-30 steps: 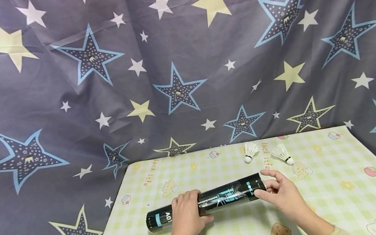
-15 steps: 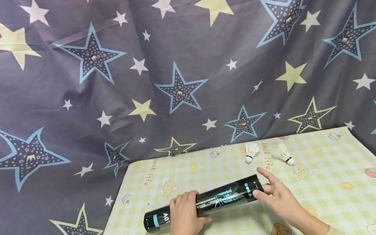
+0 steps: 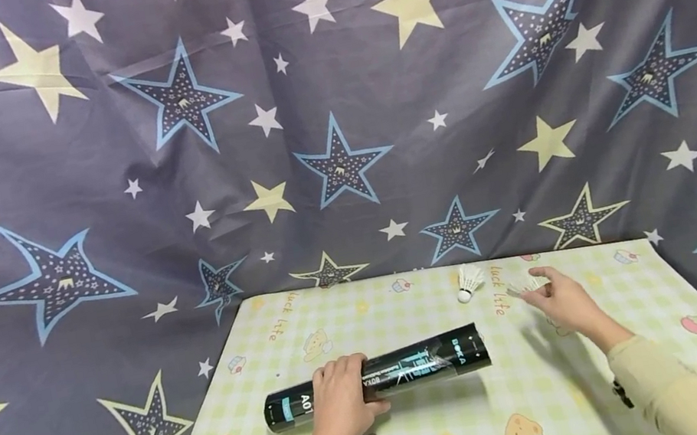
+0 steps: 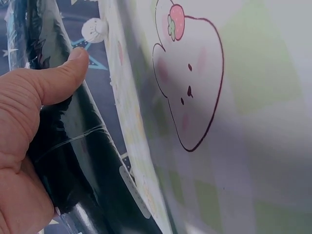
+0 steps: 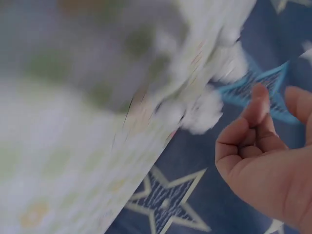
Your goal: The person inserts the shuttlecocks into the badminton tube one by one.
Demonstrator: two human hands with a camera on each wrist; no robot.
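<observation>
My left hand (image 3: 343, 405) grips a black shuttlecock tube (image 3: 410, 366) with blue and white print, held tilted slightly up to the right. In the left wrist view, the thumb (image 4: 63, 80) presses along the glossy side of the tube (image 4: 73, 151). My right hand (image 3: 566, 300) hovers over a white feathered shuttlecock (image 3: 523, 286), covering its cork end in the head view. In the right wrist view, a gap shows between this hand's thumb and bent fingers (image 5: 234, 141), apart from the blurred shuttlecock (image 5: 200, 114). To its left lies a second shuttlecock (image 3: 470, 281).
A green-and-white checked cloth (image 3: 439, 411) with cartoon prints covers the table. A grey curtain (image 3: 327, 97) with star patterns hangs right behind the table's far edge and along both sides.
My right hand has left the right end of the tube and moved up and right to a shuttlecock. The left hand keeps its hold on the tube, which has barely shifted.
</observation>
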